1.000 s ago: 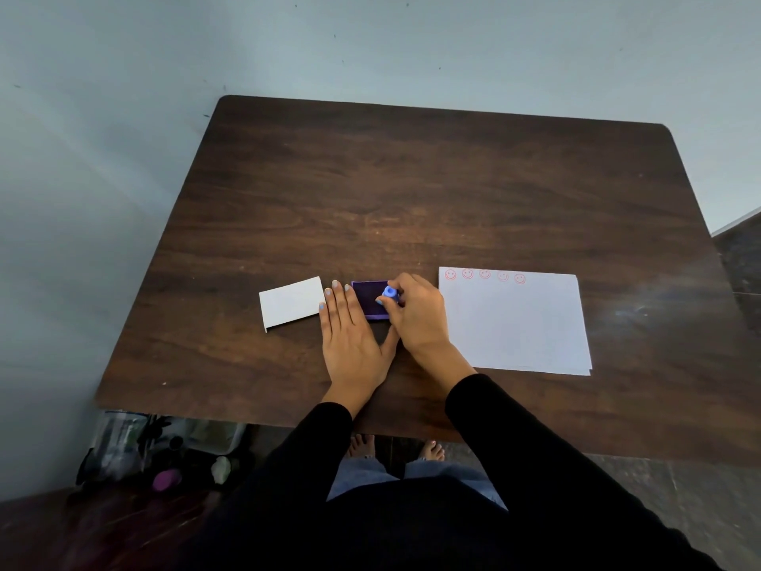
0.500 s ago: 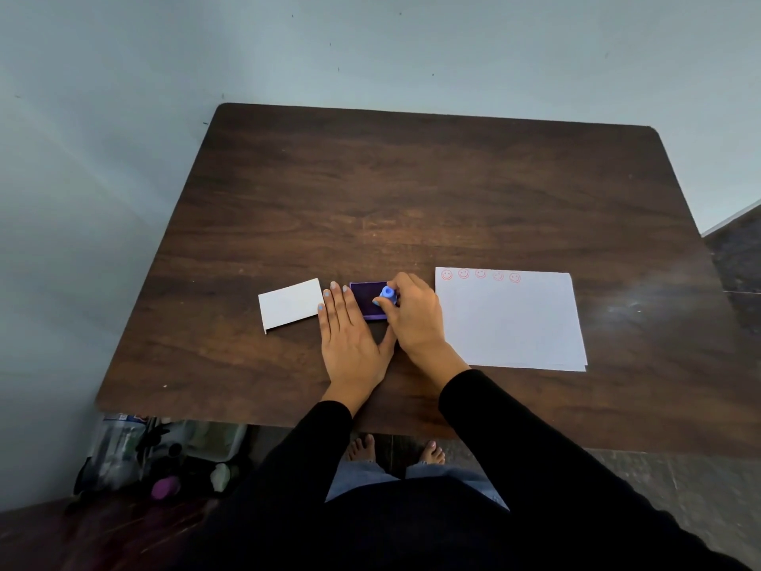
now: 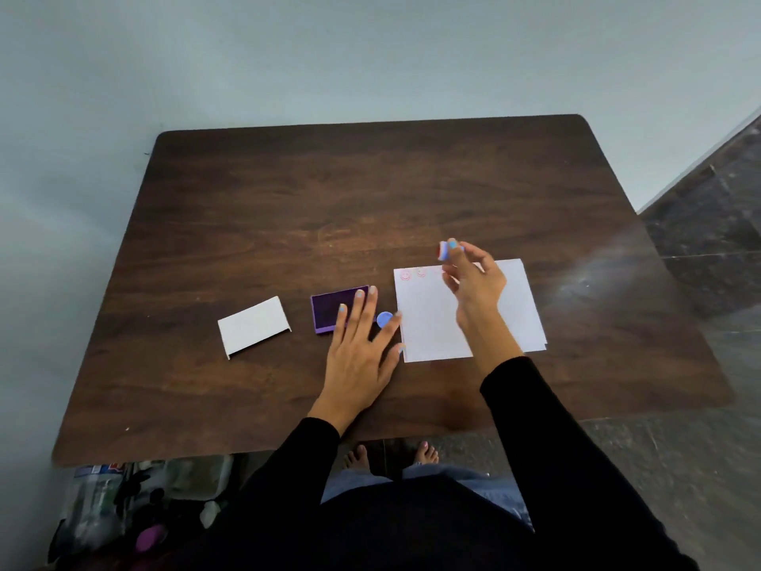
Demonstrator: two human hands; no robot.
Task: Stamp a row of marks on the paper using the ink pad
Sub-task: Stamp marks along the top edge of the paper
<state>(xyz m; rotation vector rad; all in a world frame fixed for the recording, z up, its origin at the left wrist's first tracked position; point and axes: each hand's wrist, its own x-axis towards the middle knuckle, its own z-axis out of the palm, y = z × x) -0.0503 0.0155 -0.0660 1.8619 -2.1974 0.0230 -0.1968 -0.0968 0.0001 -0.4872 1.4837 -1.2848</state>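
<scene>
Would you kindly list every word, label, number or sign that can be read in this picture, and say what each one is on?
No words or numbers can be read anywhere.
Paper: red smiley-face stamp marks along the top edge, pictures and not text; two show clearly, the rest are hidden behind the right hand.
White card: blank.
Ink pad: no label shows.
Bottle under the table: a red and blue label, too blurred to read.

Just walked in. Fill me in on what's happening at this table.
A person is stamping smiley marks along the top edge of a paper sheet. The right hand holds a small stamp raised above that edge, where two red marks show clearly. The left hand lies flat on the table, fingers on the purple ink pad. A blue cap sits beside it, and a white lid lies further left.
</scene>
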